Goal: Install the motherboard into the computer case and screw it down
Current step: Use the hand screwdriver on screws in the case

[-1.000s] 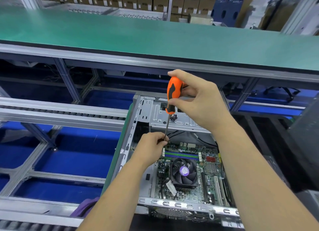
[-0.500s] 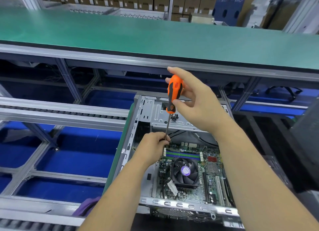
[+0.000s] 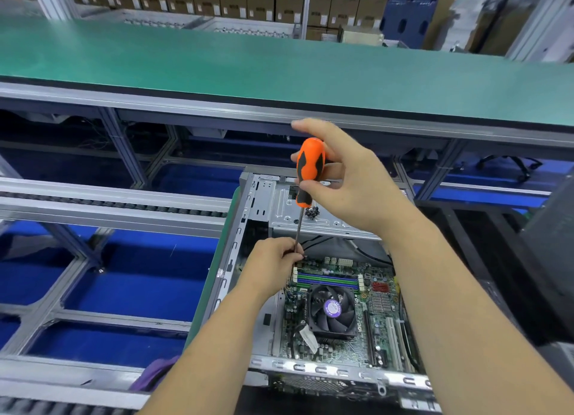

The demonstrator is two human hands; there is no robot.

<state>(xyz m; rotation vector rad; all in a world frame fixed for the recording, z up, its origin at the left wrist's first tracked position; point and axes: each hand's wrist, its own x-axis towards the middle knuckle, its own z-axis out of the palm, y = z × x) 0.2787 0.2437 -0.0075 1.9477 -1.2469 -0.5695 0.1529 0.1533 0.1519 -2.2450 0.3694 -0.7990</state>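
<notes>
- Computer case point(image 3: 261, 197), qty 1: lies open-side-up on the line, near edge toward the person. Risk: side load from the driver could shift it if it is not seated firmly; cause = off-axis push.
- Motherboard point(image 3: 382, 303), qty 1: already lying inside the case, fan point(image 3: 332, 309) (qty 1) near its centre. Risk: tip slips off the screw head and gouges traces or the RAM slots just beside the far-left corner; cause = tilted shaft or too much down-force.
- Hands, qty 2:
  - Right hand point(image 3: 348, 181): thumb and fingers pinch the orange handle, index finger lifted clear. Risk: loose grip lets the handle wobble, cam-out.
  - Left hand point(image 3: 273, 259): fingers closed round the lower shaft at the board's far-left corner, steadying the tip. Risk: skin pinched if the tip jumps.
- Screwdriver point(image 3: 309, 169), qty 1: near upright, tip hidden behind the left hand.
- Spare screws point(image 3: 312, 211): one small dark cluster on the drive bay; count not readable. Risk: knocked into the case, short hazard.
- Screw being driven: not visible; cross-threading cannot be ruled out.
</notes>
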